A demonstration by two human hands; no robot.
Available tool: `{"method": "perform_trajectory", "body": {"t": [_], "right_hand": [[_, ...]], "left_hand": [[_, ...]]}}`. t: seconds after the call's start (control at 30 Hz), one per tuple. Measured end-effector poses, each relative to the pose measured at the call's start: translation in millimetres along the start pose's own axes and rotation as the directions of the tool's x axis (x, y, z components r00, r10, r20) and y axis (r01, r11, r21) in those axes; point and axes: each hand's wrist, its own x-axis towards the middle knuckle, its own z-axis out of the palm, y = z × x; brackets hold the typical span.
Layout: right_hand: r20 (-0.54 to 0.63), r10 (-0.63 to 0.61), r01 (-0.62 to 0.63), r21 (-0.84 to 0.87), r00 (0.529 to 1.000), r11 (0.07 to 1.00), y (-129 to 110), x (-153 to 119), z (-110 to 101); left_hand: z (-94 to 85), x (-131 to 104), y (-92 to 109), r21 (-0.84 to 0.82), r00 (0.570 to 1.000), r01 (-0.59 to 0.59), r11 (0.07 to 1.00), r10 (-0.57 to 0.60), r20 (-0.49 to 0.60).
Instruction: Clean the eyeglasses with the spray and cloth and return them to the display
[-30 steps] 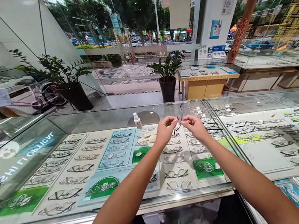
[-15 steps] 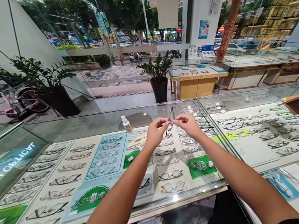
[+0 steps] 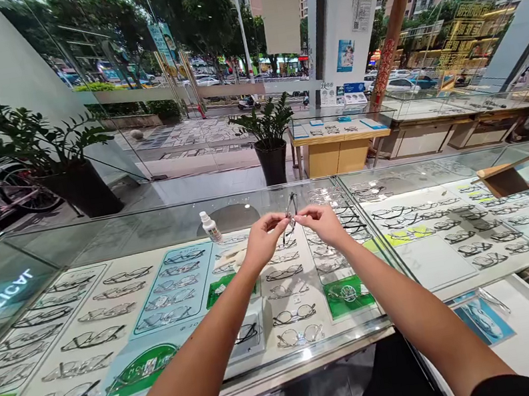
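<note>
While eyeglasses (image 3: 291, 208) are held aloft over glass-topped surface (image 3: 307, 354), right of white bottle (image 3: 210, 227), grip of left hand (image 3: 261, 235) and right hand (image 3: 323, 223) is pinched on them from opposite sides, apparently so slender parts are steadied evenly.

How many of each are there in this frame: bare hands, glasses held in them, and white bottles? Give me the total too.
Bare hands: 2, the left hand and the right hand
Held glasses: 1 pair, at the fingertips of both hands
White bottle: 1
Total: 4
</note>
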Motion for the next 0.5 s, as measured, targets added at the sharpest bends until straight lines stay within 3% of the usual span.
{"method": "perform_trajectory", "body": {"t": [0.27, 0.5], "right_hand": [[0.069, 0.020, -0.017, -0.041, 0.997, 0.999, 0.4, 0.8, -5.2], [0.038, -0.020, 0.024, -0.112, 0.999, 0.993, 2.1, 0.3, -6.4]], "left_hand": [[-5.0, 0.5, 3.0, 0.006, 0.998, 0.028, 1.000, -0.028, 0.064], [-4.8, 0.3, -1.8, -0.005, 0.998, 0.033, 0.999, -0.033, 0.060]]}}
